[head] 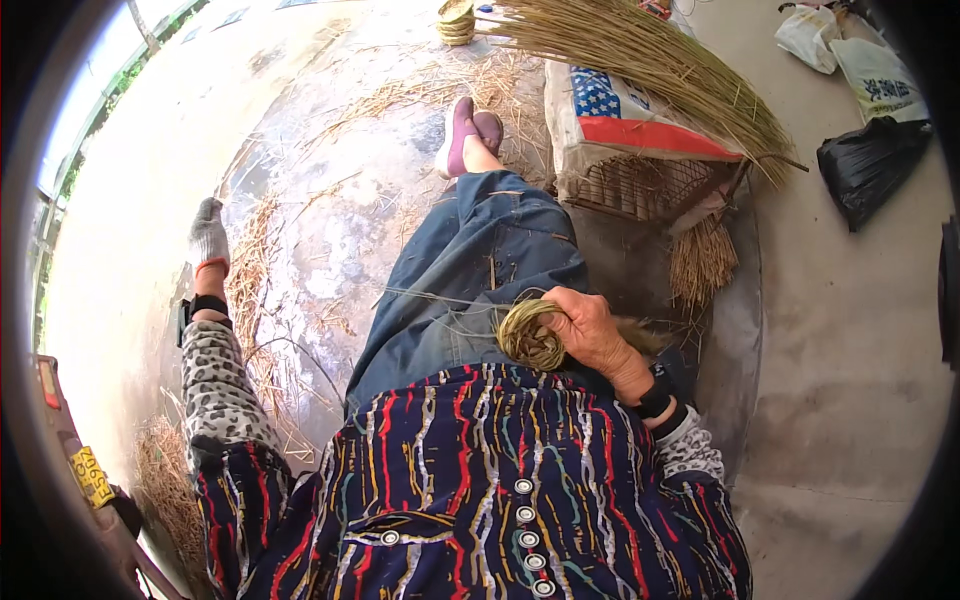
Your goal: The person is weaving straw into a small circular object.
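My right hand (589, 326), bare, grips a small round coil of woven green-yellow straw (529, 335) over my lap. Its thumb presses into the middle of the coil. Thin pale strands (431, 296) run from the coil leftward across my blue trousers; their far ends are lost against the bright floor. My left hand (208, 231), in a grey-white knitted glove with an orange cuff, is stretched far out to the left above the floor. Its fingers look drawn together, but whether it holds a strand cannot be told.
A long bundle of straw stalks (645, 75) lies over a wire-sided crate (637, 187) covered by a printed sack (600, 131). Stacked woven baskets (456, 26) stand beyond my feet. Black (866, 169) and white (808, 37) plastic bags lie right. Loose straw (255, 270) litters the floor.
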Motion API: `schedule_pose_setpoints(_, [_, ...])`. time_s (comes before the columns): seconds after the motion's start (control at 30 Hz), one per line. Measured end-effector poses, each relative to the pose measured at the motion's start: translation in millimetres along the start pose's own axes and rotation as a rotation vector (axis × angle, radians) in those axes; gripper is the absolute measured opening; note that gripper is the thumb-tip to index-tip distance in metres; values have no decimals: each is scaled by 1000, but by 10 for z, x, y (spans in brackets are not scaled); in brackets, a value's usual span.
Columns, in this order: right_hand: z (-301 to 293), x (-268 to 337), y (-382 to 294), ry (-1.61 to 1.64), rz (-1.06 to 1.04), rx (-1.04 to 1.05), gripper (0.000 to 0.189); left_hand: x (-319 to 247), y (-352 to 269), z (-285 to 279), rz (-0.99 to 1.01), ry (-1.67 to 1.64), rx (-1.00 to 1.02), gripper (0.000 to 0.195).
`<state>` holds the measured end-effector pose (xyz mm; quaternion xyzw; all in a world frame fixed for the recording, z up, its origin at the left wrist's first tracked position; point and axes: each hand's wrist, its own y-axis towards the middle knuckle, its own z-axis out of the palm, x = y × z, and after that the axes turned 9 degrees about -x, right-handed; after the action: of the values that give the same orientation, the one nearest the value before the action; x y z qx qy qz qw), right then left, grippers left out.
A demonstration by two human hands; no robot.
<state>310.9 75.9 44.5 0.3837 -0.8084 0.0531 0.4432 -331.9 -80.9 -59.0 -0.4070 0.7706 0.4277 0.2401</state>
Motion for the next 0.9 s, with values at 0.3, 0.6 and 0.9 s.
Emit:
schedule_pose_setpoints(0.3, [-400, 208, 186, 1329, 313, -54, 24, 318, -1015, 652, -201, 67, 160, 28])
schedule_pose_setpoints(0.6, [-2384, 16, -233, 1520, -86, -713, 18, 2149, -1388, 0, -751, -212, -294, 30])
schedule_pose_setpoints(0.9, [-2294, -127, -113, 5, 191, -941, 18, 920, -334, -519, -645, -300, -255, 33])
